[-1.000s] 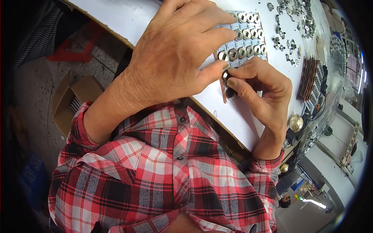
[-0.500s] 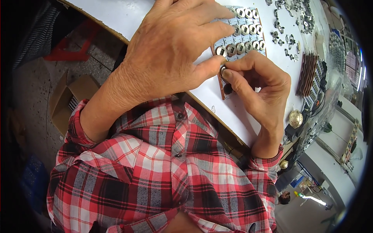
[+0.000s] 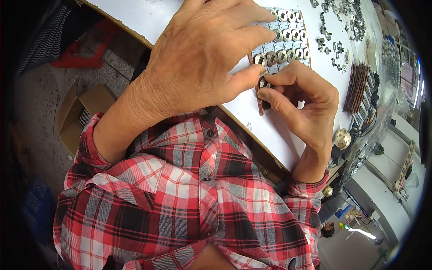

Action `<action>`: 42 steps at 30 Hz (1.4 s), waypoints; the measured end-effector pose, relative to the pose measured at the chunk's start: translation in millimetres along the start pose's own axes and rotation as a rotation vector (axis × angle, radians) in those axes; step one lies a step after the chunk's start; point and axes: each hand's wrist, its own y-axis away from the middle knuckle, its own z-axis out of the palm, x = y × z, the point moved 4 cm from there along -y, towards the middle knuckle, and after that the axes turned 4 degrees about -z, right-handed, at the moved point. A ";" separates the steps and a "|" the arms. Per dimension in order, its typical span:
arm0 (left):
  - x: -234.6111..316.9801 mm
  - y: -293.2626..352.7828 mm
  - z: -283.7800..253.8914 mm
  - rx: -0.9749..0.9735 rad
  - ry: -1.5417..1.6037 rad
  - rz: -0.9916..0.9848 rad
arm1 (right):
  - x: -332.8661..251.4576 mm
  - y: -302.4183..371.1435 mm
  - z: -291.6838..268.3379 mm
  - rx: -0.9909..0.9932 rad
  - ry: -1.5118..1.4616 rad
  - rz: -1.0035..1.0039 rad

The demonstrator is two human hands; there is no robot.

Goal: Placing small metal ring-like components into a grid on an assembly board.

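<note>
A panel of blue circuit boards [image 3: 284, 46] with brown edges lies on the white table. Rows of round metal parts [image 3: 282, 56] with dark centres sit on it. My left hand [image 3: 198, 56] is stretched over the panel's left side, fingers apart and thumb tip at the board's edge, holding nothing that I can see. Thumb and forefinger of my right hand [image 3: 306, 94] close around a small round metal part [image 3: 263, 83] at the panel's near left corner. Its other fingers curl in and hide the boards under them.
Loose small metal parts [image 3: 355, 24] lie scattered at the far right. Beside them stands a stack of brown-edged panels [image 3: 357, 87]. A round gold-coloured object [image 3: 342, 138] sits at the right edge. Below the table on the left are an open cardboard box [image 3: 96, 101] and a red stool [image 3: 83, 58].
The round metal part at my right fingertips shows more of its face, and thumb and forefinger are slightly farther apart. The panel appears a little to the right. My left hand stays spread.
</note>
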 end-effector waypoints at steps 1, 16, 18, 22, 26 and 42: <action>0.0 -0.8 0.2 0.001 0.003 0.002 | -0.5 1.3 0.7 0.002 0.003 0.002; 0.9 -1.1 2.7 0.126 -0.099 0.051 | 52.1 -17.9 -67.4 0.524 0.572 -0.207; 0.7 -0.9 3.0 0.142 -0.114 0.044 | 51.9 -14.2 -69.8 0.562 0.493 -0.211; 9.0 -5.0 -3.0 0.063 -0.286 0.060 | 46.9 -2.1 -70.8 0.685 0.075 -0.093; -23.8 2.8 30.2 0.971 0.089 0.698 | 29.1 7.0 -65.3 0.639 0.068 -0.101; 1.5 3.0 -0.3 0.136 -0.032 0.022 | -0.4 7.8 -7.7 0.162 -0.100 0.096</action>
